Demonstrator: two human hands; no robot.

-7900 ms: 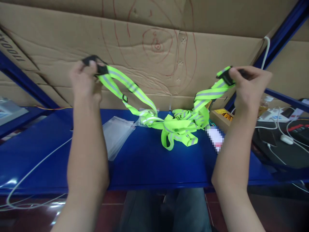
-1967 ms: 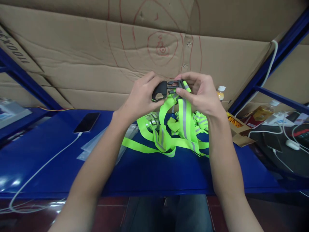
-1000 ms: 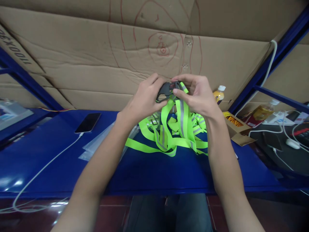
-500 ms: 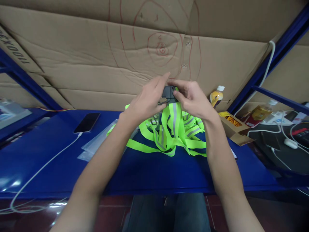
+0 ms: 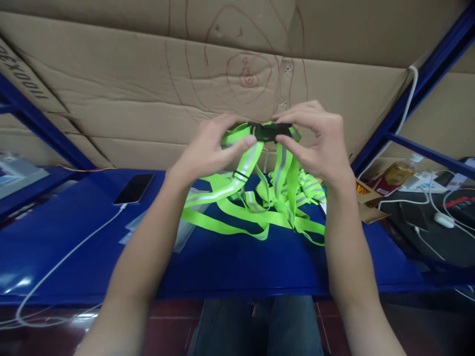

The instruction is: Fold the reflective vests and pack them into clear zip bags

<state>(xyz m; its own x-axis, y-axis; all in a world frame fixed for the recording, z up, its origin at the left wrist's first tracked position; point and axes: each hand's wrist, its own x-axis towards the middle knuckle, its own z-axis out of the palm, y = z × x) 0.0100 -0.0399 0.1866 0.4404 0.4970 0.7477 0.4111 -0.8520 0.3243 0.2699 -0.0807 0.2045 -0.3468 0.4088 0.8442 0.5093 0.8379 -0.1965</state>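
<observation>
A black buckle is raised in front of the cardboard, between my two hands. My left hand pinches its left end and the strap there between thumb and fingers. My right hand grips the right end, thumb below and fingers above. From both ends hang neon-green reflective straps with a silver stripe; a small black slider sits on the left one. More green straps lie loosely tangled on the blue table beneath. Clear plastic bags lie partly under my left forearm.
On the blue table, a phone with a white cable lies left. A small open carton stands beyond my right forearm. Farther right are a bottle, cables and a black surface. Cardboard with red rings backs the table between blue posts.
My hands have moved apart, and the buckle now lies level between them. A green strap with a slider now hangs at my left hand. My right hand now hides the yellow bottle.
</observation>
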